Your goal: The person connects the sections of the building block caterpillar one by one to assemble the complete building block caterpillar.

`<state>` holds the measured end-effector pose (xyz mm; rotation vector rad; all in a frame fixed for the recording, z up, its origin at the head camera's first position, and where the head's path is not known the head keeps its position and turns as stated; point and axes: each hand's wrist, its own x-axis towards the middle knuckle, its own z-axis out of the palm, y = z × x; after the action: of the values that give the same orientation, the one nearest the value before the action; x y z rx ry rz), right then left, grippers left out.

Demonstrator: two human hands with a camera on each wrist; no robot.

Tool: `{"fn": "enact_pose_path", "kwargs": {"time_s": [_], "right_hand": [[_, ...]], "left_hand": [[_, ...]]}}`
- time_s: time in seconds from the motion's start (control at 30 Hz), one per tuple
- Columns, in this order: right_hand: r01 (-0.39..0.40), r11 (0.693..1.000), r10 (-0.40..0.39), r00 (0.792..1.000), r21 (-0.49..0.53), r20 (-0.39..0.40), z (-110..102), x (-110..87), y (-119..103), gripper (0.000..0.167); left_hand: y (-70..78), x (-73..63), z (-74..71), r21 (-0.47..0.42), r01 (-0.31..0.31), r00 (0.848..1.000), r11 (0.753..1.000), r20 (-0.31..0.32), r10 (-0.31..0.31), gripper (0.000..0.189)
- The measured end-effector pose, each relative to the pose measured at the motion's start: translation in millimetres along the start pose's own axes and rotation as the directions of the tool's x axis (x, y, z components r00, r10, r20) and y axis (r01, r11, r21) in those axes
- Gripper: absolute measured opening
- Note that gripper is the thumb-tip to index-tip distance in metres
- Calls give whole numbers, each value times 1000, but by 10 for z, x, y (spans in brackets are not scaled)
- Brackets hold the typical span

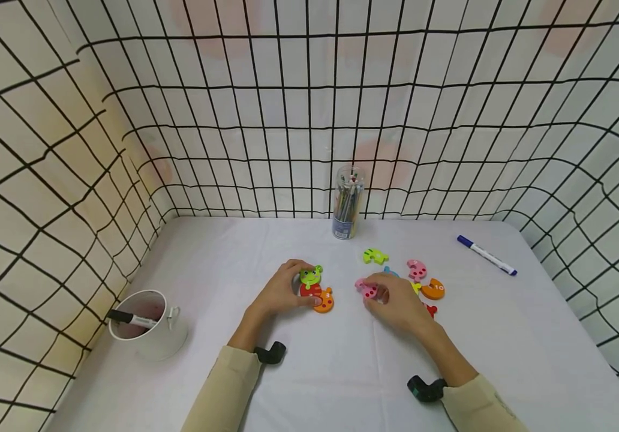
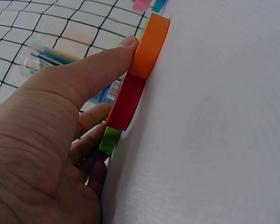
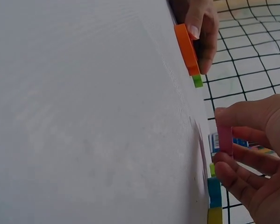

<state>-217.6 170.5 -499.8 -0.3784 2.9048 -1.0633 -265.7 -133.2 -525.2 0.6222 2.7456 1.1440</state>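
A person in beige sleeves (image 1: 223, 390) worked with both hands over a white-covered counter (image 1: 336, 372), hemmed at the back and both sides by pale walls (image 1: 288, 105) lined in a black grid. The left hand (image 1: 277, 291) had its grip clamped on a row of touching pieces: a green frog-faced piece (image 1: 312, 275), a red piece (image 1: 310, 290) and an orange piece (image 1: 325, 302), with the thumb at the orange end. The right hand (image 1: 398, 305) had its grip closed on a spotted pink piece (image 1: 366, 290), pinched between thumb and fingers. An open stretch of white surface lay between the two hands, and more ran from both wrists toward the near side. Room was tighter beyond the right hand, where a striped green piece (image 1: 375, 256), a blue piece (image 1: 390, 272), a second pink piece (image 1: 417, 270), a yellow piece (image 1: 416, 288), a second orange piece (image 1: 433, 289) and a small red piece (image 1: 431, 310) sat close together, several partly hidden by the fingers. A clear jar of pencils (image 1: 348, 207) stood just inside the back edge. A blue-capped marker (image 1: 486, 255) lay slantwise near the far right corner, well apart from the pieces. By the left edge stood a white bucket (image 1: 166, 336), a black-capped marker (image 1: 131, 319) leaning across its rim.
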Motion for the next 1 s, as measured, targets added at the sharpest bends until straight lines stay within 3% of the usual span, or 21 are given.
{"fn": "enact_pose_path", "kwargs": {"time_s": [0.67,0.83,1.0], "right_hand": [[83,997,-83,993,11,89,200,273,-311,40],[133,991,-136,984,36,114,261,330,-360,39],[131,991,-132,982,15,135,314,361,-371,39]], "left_hand": [[-9,-11,-10,-5,13,1000,1000,5,-13,69],[-22,-7,-12,9,9,1000,1000,-4,-8,68],[-8,0,-11,4,8,1000,1000,-5,-8,70]]}}
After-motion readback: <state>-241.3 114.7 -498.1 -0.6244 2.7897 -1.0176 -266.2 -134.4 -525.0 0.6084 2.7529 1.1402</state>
